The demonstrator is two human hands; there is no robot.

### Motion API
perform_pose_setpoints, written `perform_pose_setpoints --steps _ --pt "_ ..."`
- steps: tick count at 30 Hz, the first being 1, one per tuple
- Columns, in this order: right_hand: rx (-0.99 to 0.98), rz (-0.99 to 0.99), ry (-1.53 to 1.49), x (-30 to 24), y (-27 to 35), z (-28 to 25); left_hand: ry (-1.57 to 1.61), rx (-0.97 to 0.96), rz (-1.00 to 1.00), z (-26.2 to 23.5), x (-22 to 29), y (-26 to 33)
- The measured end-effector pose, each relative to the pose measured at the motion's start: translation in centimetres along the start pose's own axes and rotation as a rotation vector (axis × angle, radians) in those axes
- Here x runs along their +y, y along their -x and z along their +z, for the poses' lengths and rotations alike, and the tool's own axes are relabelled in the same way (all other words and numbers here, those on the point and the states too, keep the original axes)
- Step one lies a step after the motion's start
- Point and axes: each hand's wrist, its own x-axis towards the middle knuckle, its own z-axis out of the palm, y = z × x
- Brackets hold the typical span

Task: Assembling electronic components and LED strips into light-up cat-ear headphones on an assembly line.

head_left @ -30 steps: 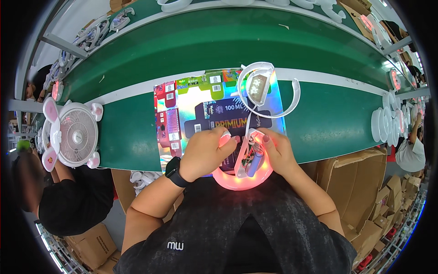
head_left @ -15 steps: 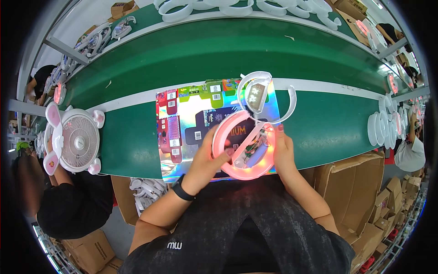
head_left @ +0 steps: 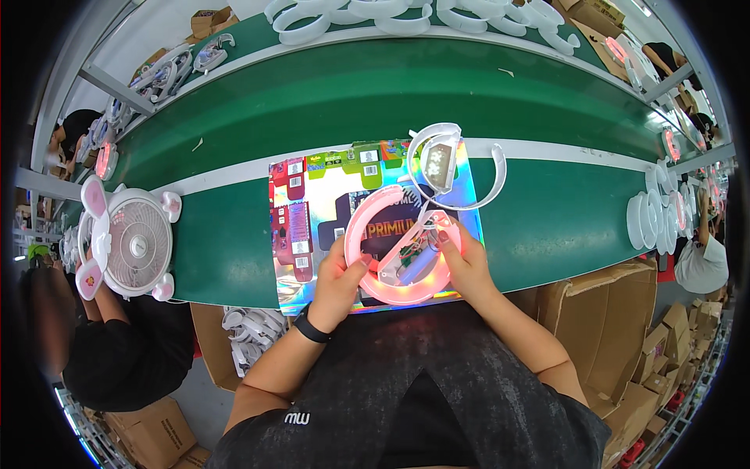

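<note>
Between my hands is a white ring-shaped lamp housing (head_left: 369, 218), lit pink and orange from within. In its lower right part lie thin wires and a blue-purple cylindrical battery (head_left: 419, 265). My left hand (head_left: 339, 283) is closed around the ring's left rim, thumb on top. At the right, my right hand (head_left: 467, 266) grips the rim, its thumb pressed over the top edge beside the wires. Just beyond lies a white open band with a light panel (head_left: 437, 168), apparently joined to the housing by wire. Both rest over a shiny printed sheet (head_left: 322, 227).
A white fan with pink-eared trim (head_left: 137, 246) stands at the left on the green table (head_left: 223, 262). Several white rings (head_left: 655, 211) stand at the right, more on the shelf ahead (head_left: 301, 31). Cardboard boxes (head_left: 598, 324) flank me; co-workers sit on both sides.
The lit housing has moved slightly left and turned in my hands. My right thumb has come over the rim to its inner side, and the bar across the opening now lies lower.
</note>
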Motion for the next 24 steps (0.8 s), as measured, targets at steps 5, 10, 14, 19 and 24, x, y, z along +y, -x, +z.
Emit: perform_pose_setpoints --steps 5,10,14,19,24 --pt "-0.143 0.248 -0.370 -2.0 -3.0 0.6 -0.106 -0.011 -0.051 -2.4 1.7 -2.2" --pt "-0.032 0.484 -0.480 -1.2 -8.2 0.6 -0.153 0.138 0.209 -2.8 -0.6 -3.3" --pt "0.083 0.318 -0.512 -1.3 -13.6 -0.7 -0.598 0.178 0.397 -2.5 -1.3 -2.9" --pt "0.333 0.262 -0.514 0.0 -21.8 -4.7 -0.694 0.211 0.442 -2.7 -1.2 -2.9" --pt "0.575 0.234 -0.579 1.4 -27.9 -11.7 -0.675 0.195 0.407 -2.0 -0.9 -3.1"
